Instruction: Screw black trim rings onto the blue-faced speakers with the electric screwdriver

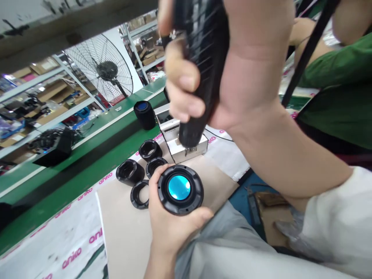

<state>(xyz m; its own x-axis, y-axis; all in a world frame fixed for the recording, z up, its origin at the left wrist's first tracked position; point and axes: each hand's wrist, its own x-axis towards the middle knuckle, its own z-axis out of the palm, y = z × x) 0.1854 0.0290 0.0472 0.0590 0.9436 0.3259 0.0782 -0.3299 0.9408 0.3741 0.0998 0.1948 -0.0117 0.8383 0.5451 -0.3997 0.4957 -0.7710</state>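
The right hand (232,66) is gripping a black electric screwdriver (200,69), tip pointing down above a silver box (186,149). Below, the left hand (171,217) is cupping a round black speaker part with a blue centre (180,189) over brown cardboard (124,228), just beside four black rings (139,170).

standing fan (107,71); four black rings (141,170), metal box (186,145), dark cylinder (144,114)

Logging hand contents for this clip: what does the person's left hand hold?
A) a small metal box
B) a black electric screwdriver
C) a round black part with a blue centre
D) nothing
C: the left hand cups a round black part with a blue centre from below, while the right hand grips the black electric screwdriver above it.
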